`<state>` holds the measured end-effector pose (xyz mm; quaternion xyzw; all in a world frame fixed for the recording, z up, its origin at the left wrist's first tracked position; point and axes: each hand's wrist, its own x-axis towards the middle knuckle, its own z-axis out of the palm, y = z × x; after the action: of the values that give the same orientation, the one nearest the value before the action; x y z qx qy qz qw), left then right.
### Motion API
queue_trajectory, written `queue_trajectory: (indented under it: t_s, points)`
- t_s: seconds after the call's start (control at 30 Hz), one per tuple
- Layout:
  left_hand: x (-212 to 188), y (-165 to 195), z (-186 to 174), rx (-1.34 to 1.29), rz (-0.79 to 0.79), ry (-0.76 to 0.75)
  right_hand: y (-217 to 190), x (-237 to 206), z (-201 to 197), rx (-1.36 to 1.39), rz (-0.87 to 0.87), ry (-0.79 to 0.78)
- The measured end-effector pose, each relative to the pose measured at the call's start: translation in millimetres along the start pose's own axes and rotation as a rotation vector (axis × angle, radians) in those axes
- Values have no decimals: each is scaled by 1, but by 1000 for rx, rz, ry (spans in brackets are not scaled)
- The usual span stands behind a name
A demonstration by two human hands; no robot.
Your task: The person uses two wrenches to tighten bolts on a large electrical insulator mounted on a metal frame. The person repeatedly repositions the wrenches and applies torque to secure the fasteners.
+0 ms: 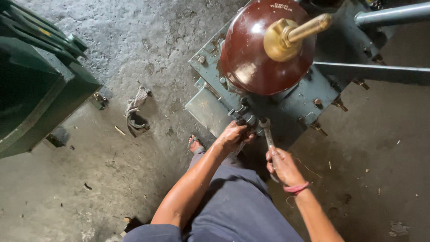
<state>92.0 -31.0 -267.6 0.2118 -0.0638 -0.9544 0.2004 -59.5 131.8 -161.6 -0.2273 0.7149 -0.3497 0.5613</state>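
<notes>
My right hand (283, 166) grips the handle of a metal ring spanner (268, 133), whose ring end sits on a bolt at the edge of a grey-blue steel tank lid (295, 105). My left hand (233, 134) is closed around the bolt or nut (247, 121) at the same lid corner, just left of the spanner's head. A large dark red porcelain bushing (251, 54) with a brass threaded stud (295, 33) rises from the lid above both hands. What my left fingers hold is partly hidden.
A dark green metal casing (36, 85) stands at the left. A rag (135, 110) lies on the concrete floor (112, 179). My sandalled foot (195, 143) rests beside the tank. Grey pipes (389, 15) cross the upper right. Several bolts (319, 127) line the lid's edge.
</notes>
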Motion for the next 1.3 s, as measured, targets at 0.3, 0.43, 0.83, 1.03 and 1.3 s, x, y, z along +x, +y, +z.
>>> queue_trajectory:
  t_s: [0.3,0.43,0.83,1.03,1.3]
  points:
    - [-10,20,3,134,-168,22,-52,21,-70,-372,329,-30]
    - [4,42,-11,260,-337,-57,-146,93,-117,-1556,-1017,-457]
    - [-4,32,-2,369,-158,11,-250,95,-100,-1582,-871,124]
    - [-7,47,-11,716,-144,-72,-96,-18,-60,-491,-265,284]
    - [-3,-3,-4,150,-71,18,12,-42,65,157,-57,376]
